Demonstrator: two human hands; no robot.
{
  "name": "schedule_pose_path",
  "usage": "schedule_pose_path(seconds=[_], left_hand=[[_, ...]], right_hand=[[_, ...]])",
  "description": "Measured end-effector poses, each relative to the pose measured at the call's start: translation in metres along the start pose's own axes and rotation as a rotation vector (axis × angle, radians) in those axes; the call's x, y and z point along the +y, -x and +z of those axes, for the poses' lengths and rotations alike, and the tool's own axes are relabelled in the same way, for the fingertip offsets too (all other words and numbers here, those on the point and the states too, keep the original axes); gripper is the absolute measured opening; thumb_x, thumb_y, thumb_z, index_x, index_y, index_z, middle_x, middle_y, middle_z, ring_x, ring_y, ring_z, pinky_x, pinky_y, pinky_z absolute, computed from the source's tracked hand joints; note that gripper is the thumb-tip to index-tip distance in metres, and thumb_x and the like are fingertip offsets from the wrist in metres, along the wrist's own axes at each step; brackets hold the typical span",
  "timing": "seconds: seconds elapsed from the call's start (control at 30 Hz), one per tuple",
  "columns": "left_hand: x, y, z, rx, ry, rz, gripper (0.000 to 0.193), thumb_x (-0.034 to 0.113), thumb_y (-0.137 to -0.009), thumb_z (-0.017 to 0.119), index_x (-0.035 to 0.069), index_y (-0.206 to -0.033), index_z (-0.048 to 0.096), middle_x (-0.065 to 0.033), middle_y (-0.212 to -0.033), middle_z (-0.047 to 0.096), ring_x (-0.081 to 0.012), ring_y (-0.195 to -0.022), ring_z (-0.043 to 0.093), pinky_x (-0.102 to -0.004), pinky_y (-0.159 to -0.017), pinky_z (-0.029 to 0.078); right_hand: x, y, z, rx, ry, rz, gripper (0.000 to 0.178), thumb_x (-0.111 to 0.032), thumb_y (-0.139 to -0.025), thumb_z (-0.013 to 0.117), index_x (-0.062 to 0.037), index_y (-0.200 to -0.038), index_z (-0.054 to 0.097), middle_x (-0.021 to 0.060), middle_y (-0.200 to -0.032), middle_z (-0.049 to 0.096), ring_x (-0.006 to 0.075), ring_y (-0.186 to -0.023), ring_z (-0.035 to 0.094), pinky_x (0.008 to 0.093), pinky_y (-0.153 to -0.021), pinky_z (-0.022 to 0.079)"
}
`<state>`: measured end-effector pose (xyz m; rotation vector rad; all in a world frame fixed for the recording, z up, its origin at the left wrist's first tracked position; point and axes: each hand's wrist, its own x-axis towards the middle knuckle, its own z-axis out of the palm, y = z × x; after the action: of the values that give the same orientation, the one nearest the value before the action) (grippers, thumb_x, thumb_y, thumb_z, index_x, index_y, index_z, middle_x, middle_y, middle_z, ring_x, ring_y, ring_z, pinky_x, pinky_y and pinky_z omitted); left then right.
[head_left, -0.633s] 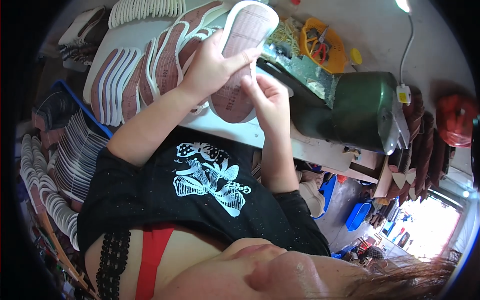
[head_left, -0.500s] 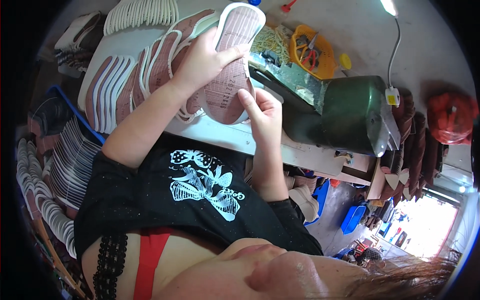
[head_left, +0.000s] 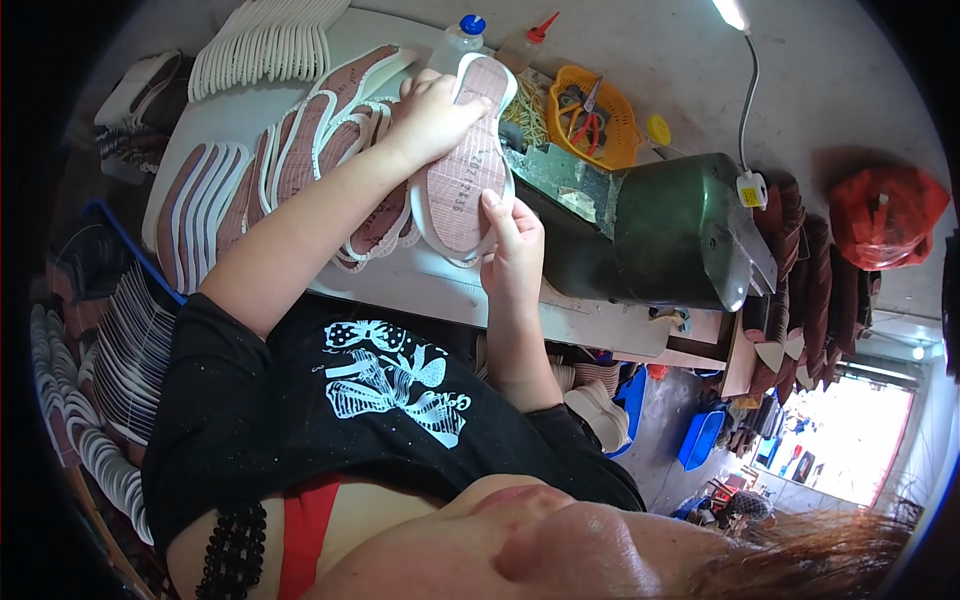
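A shoe insole (head_left: 465, 165), brown and striped on its face with a white rim, is held up over the table between both hands. My left hand (head_left: 437, 118) grips it along its left edge near the narrower upper end, thumb lying across the face. At the lower right edge my right hand (head_left: 515, 235) pinches it, thumb on the face and fingers mostly behind. Under and beside my left forearm lies a loose heap of similar insoles (head_left: 292, 165), brown with white edges. A fanned row of insoles (head_left: 190, 215) stands further left.
A dark green machine (head_left: 680, 235) stands right of my hands. Behind it are a yellow basket (head_left: 625, 145) with scissors and tools, and a blue-capped bottle (head_left: 458, 45). White curved pieces (head_left: 262, 50) line the far left table. A lamp cord (head_left: 752, 100) hangs over the machine.
The view has shifted, bringing the bottles at the back further into sight. Both hands still hold the insole, which now appears slightly lower in view and less tilted.
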<state>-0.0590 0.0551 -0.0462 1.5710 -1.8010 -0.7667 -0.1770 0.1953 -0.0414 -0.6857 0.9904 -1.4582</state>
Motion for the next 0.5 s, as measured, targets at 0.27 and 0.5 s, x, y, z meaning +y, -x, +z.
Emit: schedule_pose_path(seconds=[0.27,0.5], left_hand=[[-0.02,-0.02,0.005,-0.086,0.101,-0.094,0.06,0.047,-0.077,0.056,0.0,-0.115,0.058,-0.0194,-0.127,0.049,-0.0371,-0.12,0.041,-0.044,-0.099,0.037],[-0.012,-0.025,-0.002,0.247,-0.156,0.064,0.065,0.047,-0.08,0.061,0.0,-0.124,0.051,-0.0187,-0.135,0.043,-0.0325,-0.128,0.035,-0.0435,-0.106,0.026]], right_hand=[[0.012,0.01,0.009,-0.082,0.008,0.146,0.028,-0.02,-0.087,0.058,0.005,-0.098,0.061,0.0128,-0.081,0.067,0.0203,-0.063,0.068,0.0263,-0.053,0.053],[0.016,-0.002,0.027,-0.02,-0.064,0.075,0.024,-0.018,-0.088,0.055,0.0039,-0.097,0.059,0.0133,-0.078,0.065,0.0183,-0.059,0.063,0.0268,-0.053,0.05]])
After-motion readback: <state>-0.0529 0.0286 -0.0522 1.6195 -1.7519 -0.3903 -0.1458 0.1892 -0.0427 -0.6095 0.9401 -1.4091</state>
